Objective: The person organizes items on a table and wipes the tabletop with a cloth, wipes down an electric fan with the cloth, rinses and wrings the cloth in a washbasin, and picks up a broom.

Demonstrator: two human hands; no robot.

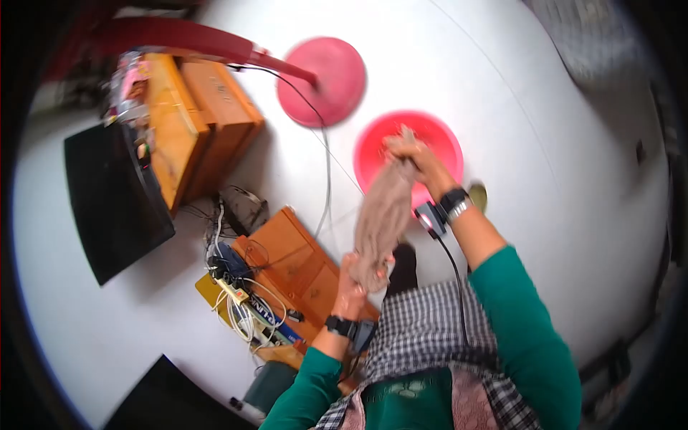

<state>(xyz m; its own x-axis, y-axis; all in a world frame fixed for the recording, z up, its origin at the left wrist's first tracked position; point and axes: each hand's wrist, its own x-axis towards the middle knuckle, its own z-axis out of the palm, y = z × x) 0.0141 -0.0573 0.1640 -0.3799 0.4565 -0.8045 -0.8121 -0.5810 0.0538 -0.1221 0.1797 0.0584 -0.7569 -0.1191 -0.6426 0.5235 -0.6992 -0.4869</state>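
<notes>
A wet-looking beige-brown cloth (387,208) stretches between my two hands, bunched at both ends. My right hand (418,158) is wrapped round its far end, over the pink basin (453,140). Closer to my body, my left hand (352,279) grips the near end, with folds of cloth showing between the fingers. Inside the basin the contents are blurred; I cannot tell whether there is water. Each wrist carries a black strap with a small device, and a cable runs from the right device (430,218).
A red stand with a round base (337,79) is beyond the basin. Left are a wooden cabinet (226,100), a black monitor (107,201) and a second wooden cabinet (294,258) beside a power strip (233,290) with tangled cables. A grey cable (329,179) crosses the white floor.
</notes>
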